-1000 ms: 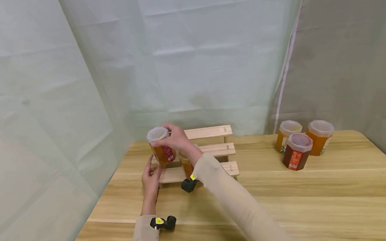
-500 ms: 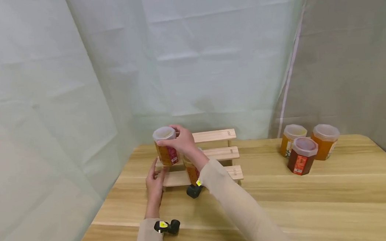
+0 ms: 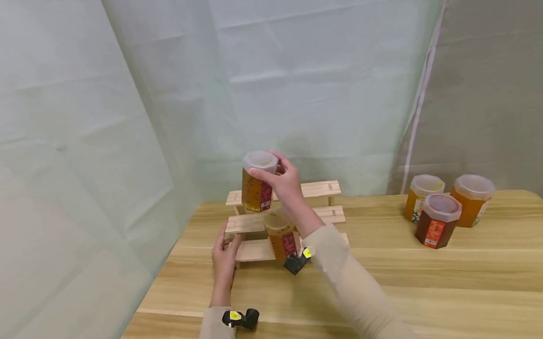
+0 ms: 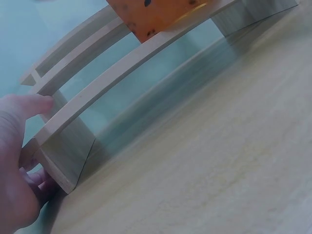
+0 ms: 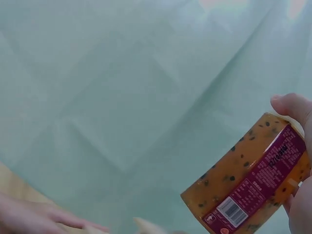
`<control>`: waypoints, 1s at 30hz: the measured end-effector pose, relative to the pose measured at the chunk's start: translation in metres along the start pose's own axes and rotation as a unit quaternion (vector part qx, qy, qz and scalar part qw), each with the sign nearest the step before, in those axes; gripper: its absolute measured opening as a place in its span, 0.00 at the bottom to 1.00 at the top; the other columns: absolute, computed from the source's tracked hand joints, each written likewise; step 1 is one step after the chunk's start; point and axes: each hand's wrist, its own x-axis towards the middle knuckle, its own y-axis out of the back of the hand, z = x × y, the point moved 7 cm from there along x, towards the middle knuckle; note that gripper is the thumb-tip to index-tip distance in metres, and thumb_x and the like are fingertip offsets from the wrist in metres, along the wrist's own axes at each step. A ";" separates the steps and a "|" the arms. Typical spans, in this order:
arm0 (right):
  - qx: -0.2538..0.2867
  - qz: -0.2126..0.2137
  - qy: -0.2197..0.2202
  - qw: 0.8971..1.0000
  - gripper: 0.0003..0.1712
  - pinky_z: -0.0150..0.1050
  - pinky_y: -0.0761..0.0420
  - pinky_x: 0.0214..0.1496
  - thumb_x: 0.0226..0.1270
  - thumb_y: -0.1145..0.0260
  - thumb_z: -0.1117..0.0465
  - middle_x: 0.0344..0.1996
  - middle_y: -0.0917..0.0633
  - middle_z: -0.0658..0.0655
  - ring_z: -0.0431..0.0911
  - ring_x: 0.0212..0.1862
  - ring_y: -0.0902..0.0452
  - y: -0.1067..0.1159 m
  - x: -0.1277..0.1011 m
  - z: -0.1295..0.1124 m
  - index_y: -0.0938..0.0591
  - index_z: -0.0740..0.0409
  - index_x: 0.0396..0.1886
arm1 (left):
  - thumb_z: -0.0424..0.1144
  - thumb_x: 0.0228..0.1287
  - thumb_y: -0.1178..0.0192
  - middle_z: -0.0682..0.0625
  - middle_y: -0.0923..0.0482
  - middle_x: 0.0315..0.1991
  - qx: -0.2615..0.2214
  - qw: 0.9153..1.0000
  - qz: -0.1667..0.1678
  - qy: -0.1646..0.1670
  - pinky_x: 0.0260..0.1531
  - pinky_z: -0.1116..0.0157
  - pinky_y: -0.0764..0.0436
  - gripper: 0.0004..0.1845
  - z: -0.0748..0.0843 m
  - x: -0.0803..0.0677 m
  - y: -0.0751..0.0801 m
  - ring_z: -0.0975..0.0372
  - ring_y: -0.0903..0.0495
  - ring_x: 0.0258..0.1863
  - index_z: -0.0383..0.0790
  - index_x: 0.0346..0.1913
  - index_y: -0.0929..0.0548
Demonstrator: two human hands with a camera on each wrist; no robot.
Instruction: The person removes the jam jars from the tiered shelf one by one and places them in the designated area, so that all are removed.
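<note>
My right hand (image 3: 287, 183) grips an octagonal jar (image 3: 256, 189) near its whitish lid, thumb in front. It hangs upright in front of the top shelf of a three-step wooden rack (image 3: 252, 251). The right wrist view shows the jar's (image 5: 222, 180) orange filling with dark seeds and its purple label. My left hand (image 3: 224, 256) holds the rack's left end; in the left wrist view its thumb lies near the shelf edge and its fingers curl by the side leg (image 4: 68, 151). A second seeded jar (image 3: 281, 237) stands on the bottom shelf, partly behind my right wrist.
To the right on the wooden table (image 3: 400, 296) stand a dark red jar (image 3: 436, 227) and two orange jars, one (image 3: 415, 202) behind left and one (image 3: 470, 206) behind right. A pale cloth backdrop (image 3: 314, 110) rises behind the rack.
My right hand has lifted the jar and carried it rightward, from beside the rack's left end to before the top shelf. My left hand stays at the rack. The view has shifted slightly.
</note>
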 end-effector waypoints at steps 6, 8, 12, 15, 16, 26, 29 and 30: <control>-0.015 0.036 0.059 0.998 0.37 0.46 0.25 0.61 0.54 0.24 0.59 0.58 0.23 0.57 0.49 0.56 0.25 0.048 -0.006 -0.034 0.27 0.49 0.65 | 0.45 0.67 0.38 0.51 0.27 0.40 -0.005 1.000 -0.009 0.005 0.33 0.75 0.25 0.32 0.000 0.001 0.001 0.70 0.27 0.36 0.56 0.72 0.34; -0.049 0.050 0.078 0.994 0.38 0.46 0.24 0.60 0.53 0.23 0.60 0.57 0.23 0.58 0.49 0.56 0.25 0.067 -0.013 -0.044 0.27 0.49 0.65 | 0.46 0.67 0.38 0.51 0.27 0.41 -0.007 1.000 -0.016 0.011 0.33 0.75 0.25 0.32 -0.001 0.000 0.000 0.69 0.28 0.36 0.57 0.73 0.35; -0.100 0.080 0.099 0.987 0.40 0.44 0.24 0.58 0.51 0.22 0.59 0.56 0.22 0.57 0.48 0.54 0.24 0.104 -0.027 -0.056 0.26 0.50 0.65 | 0.47 0.67 0.39 0.51 0.27 0.41 -0.008 1.000 -0.019 0.011 0.34 0.76 0.25 0.32 0.002 0.002 0.002 0.70 0.28 0.37 0.59 0.73 0.35; -0.111 0.109 0.096 0.983 0.40 0.39 0.24 0.55 0.51 0.22 0.58 0.54 0.22 0.54 0.46 0.51 0.24 0.128 -0.034 -0.059 0.26 0.51 0.65 | 0.47 0.67 0.39 0.52 0.28 0.42 -0.010 1.000 -0.015 0.011 0.34 0.76 0.25 0.32 0.005 0.004 0.005 0.70 0.28 0.36 0.59 0.72 0.35; -0.113 0.119 0.096 0.982 0.39 0.37 0.24 0.54 0.51 0.22 0.58 0.53 0.22 0.52 0.45 0.50 0.24 0.135 -0.035 -0.060 0.26 0.51 0.65 | 0.46 0.67 0.39 0.52 0.28 0.41 -0.010 1.000 -0.016 0.015 0.34 0.76 0.25 0.32 0.005 0.004 0.006 0.70 0.28 0.36 0.59 0.72 0.35; -0.138 0.195 0.103 0.966 0.37 0.29 0.26 0.47 0.51 0.23 0.60 0.46 0.24 0.41 0.38 0.46 0.26 0.192 -0.051 -0.062 0.25 0.50 0.63 | 0.43 0.68 0.39 0.48 0.27 0.45 -0.021 0.999 -0.031 0.035 0.34 0.75 0.24 0.33 0.004 0.001 0.000 0.68 0.29 0.38 0.53 0.74 0.36; -0.142 0.201 0.091 0.965 0.37 0.28 0.26 0.46 0.52 0.23 0.60 0.45 0.24 0.40 0.37 0.45 0.26 0.205 -0.054 -0.057 0.25 0.48 0.63 | 0.45 0.67 0.39 0.49 0.27 0.46 -0.020 0.999 -0.024 0.025 0.34 0.75 0.24 0.32 0.001 0.002 -0.003 0.69 0.29 0.38 0.58 0.73 0.35; -0.142 0.205 0.085 0.965 0.37 0.27 0.26 0.46 0.52 0.23 0.60 0.45 0.25 0.40 0.37 0.45 0.26 0.209 -0.056 -0.055 0.25 0.47 0.63 | 0.46 0.67 0.39 0.49 0.27 0.46 -0.018 0.999 -0.023 0.021 0.34 0.75 0.24 0.32 0.000 0.003 -0.004 0.69 0.29 0.38 0.59 0.73 0.35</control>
